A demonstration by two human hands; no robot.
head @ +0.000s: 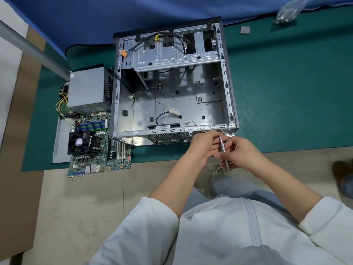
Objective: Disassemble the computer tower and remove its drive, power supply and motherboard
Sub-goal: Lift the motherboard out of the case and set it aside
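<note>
The open computer case (172, 104) lies on its side on a green mat (286, 92), its inside bare except for loose cables and a rear fan. The grey power supply (87, 90) sits to the left of the case. The motherboard (95, 150) with its black cooler fan lies in front of the power supply. My left hand (202, 146) and my right hand (240, 152) hover at the case's near right corner. Both hold a silver screwdriver (223, 152), the left pinching its upper part, the right gripping the lower handle. No drive is visible.
A clear bag of screws (288, 10) and a small grey square pad (245, 30) lie at the back right on the mat. Blue cloth (133, 14) covers the far side. A grey side panel (61, 142) lies under the motherboard. A shoe (342, 176) shows at right.
</note>
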